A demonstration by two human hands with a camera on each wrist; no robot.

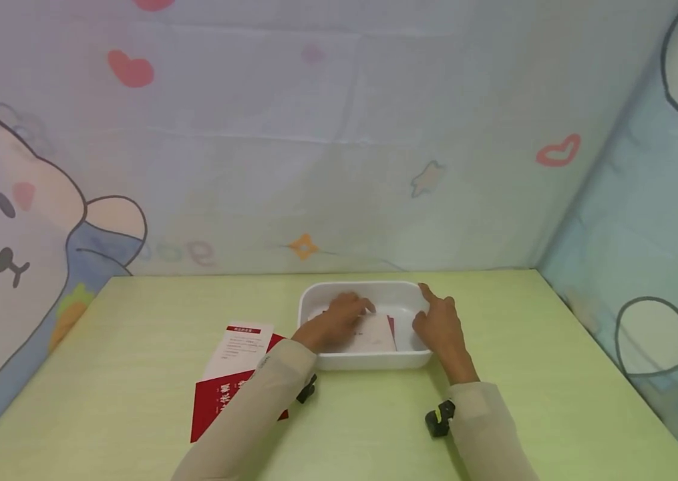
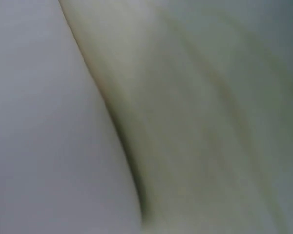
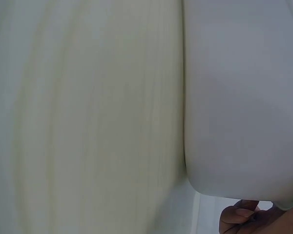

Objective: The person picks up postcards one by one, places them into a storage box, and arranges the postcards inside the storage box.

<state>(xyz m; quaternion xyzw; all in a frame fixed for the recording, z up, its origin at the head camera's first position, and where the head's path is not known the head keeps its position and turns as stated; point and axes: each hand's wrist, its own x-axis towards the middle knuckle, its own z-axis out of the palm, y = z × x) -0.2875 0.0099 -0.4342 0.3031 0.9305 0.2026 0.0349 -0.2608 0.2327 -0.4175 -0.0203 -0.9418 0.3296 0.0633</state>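
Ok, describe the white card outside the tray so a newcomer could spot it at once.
On the pale green table, find the white tray, then look left of it, beside the left sleeve. There, just beyond a red card with white characters, lies the white card. Its white face below a red band sets it apart from the red card.

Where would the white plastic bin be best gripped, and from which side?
Probably grip the white plastic bin by its upper rim at both short ends, one hand from each side: it stands open-topped with raised walls, its length running left to right, so each end wall could be pinched. The right hand is at the right end.
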